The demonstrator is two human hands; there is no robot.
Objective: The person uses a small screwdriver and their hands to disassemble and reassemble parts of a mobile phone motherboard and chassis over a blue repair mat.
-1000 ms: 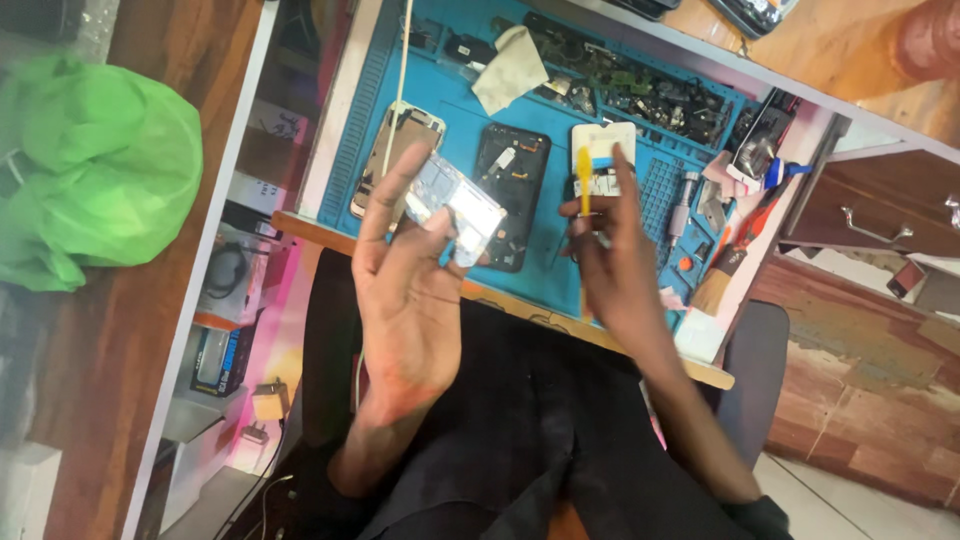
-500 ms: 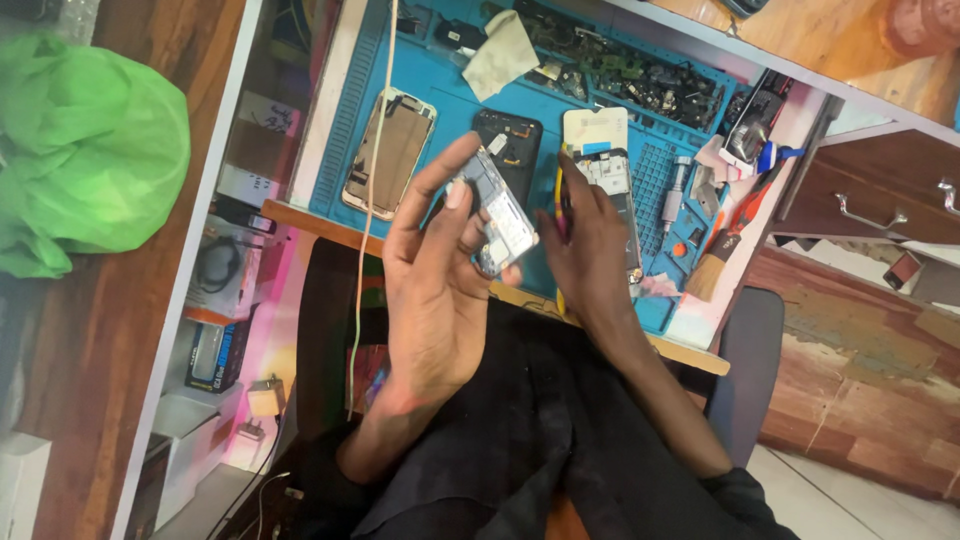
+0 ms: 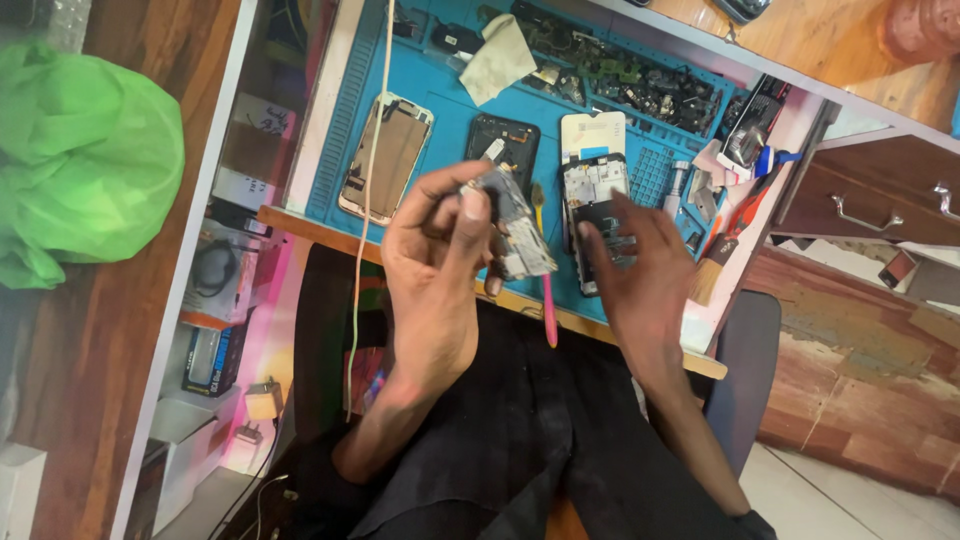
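At frame centre my left hand (image 3: 435, 270) pinched a small silvery circuit board (image 3: 518, 228), its long axis running down-right. My right hand (image 3: 640, 275), fingers spread and empty, hovered just right of it over the blue bench mat (image 3: 450, 110).

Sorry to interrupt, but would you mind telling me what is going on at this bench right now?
A seated person is working on opened phones over a blue repair mat. The left hand holds a small phone circuit board up in its fingers. The right hand rests its fingers on an opened phone lying on the mat. A pink tool lies between the hands. Two more opened phones, loose parts and a cloth lie on the mat.
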